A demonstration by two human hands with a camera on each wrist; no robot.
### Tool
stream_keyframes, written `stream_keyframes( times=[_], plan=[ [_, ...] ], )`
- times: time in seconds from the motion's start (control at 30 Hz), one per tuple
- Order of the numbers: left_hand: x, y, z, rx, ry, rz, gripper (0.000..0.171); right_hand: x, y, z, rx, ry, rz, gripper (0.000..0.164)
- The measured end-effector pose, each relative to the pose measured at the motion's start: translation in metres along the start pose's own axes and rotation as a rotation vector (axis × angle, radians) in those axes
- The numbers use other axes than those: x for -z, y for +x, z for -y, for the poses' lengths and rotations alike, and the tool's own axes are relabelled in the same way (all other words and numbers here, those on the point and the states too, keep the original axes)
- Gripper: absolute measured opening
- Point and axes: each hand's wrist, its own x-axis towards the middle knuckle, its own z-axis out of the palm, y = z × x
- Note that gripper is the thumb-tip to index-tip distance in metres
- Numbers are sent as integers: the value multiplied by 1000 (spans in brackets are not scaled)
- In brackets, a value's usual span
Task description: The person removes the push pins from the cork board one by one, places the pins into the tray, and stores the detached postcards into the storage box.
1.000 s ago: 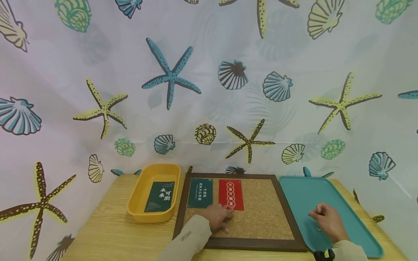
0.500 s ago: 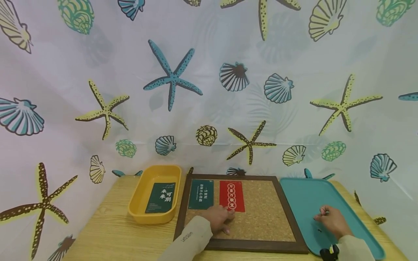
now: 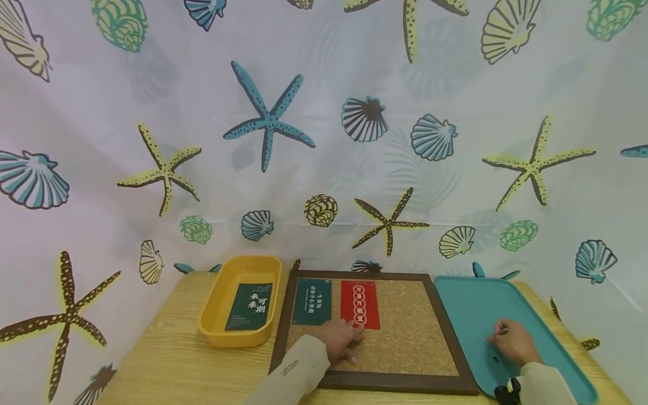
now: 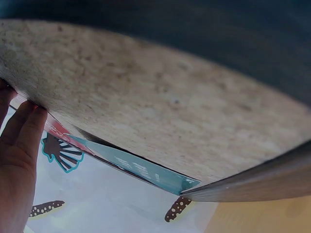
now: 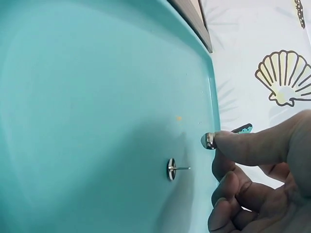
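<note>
My left hand (image 3: 338,340) lies on the cork board (image 3: 405,343), fingers extended over the lower edge of a red card (image 3: 359,301). In the left wrist view its fingertips (image 4: 36,116) are right at that card. A green card (image 3: 312,301) is on the board to the left. Over the teal tray (image 5: 97,97), my right hand (image 3: 515,342) pinches a thumbtack (image 5: 209,141) with a shiny silver head between thumb and forefinger. Below it, another thumbtack (image 5: 172,169) rests on the tray with its pin showing.
To the left stands a yellow bin (image 3: 212,329) with a dark green card (image 3: 249,306) in it. A dark wooden frame (image 3: 395,381) borders the board, close beside the tray. Behind everything hangs a shell-and-starfish curtain (image 3: 324,169).
My right hand has shifted slightly to the right over the tray, and the loose thumbtack there shows more plainly. My left hand stays on the red card.
</note>
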Motion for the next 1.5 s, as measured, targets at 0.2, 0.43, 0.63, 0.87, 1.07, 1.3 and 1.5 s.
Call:
stream_keyframes(
  times=[0.2, 0.43, 0.63, 0.87, 1.07, 1.3, 1.5],
  plan=[
    [0, -1, 0, 7, -20, 13, 64, 0, -1, 0, 3, 14, 7, 19],
    [1, -2, -2, 16, -16, 7, 64, 1, -4, 3, 4, 80, 17, 20],
    [2, 0, -2, 21, -36, 33, 63, -1, -4, 3, 6, 113, 6, 17],
    [0, 1, -1, 36, -46, 45, 63, -2, -3, 4, -4, 139, -3, 17],
    [0, -1, -1, 45, -62, 33, 64, -1, -2, 7, -8, 156, 28, 20],
    [1, -3, -3, 54, -65, 24, 66, 0, -3, 7, -10, 169, 39, 21],
    [0, -4, -2, 23, -62, 11, 65, -1, -4, 8, -5, 172, 46, 24]
  ],
)
